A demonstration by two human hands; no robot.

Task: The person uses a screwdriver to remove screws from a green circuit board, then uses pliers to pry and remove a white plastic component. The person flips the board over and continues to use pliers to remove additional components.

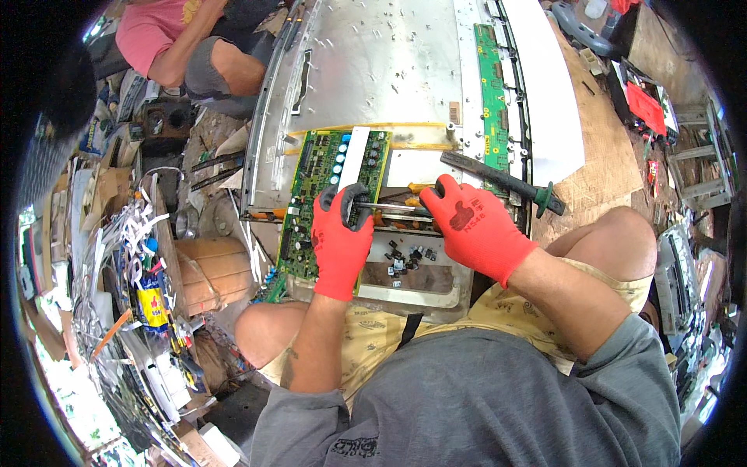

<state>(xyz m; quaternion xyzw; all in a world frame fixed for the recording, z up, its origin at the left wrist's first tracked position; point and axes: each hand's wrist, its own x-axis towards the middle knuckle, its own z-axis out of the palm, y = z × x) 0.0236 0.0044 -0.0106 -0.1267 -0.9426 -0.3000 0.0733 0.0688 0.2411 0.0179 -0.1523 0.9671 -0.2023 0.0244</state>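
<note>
Both hands wear red gloves with dark fingertips. My left hand rests on a green circuit board and pinches the metal shaft of a screwdriver. My right hand grips the orange handle end of that screwdriver, just right of the board. The board lies on a large silver metal panel. Below my hands a shallow tray holds several small dark loose parts.
A hammer with a green-tipped dark handle lies right of my hands. A long narrow green board runs up the panel's right edge. Another person in a pink shirt sits at top left. Scrap, cables and a cardboard piece clutter the left.
</note>
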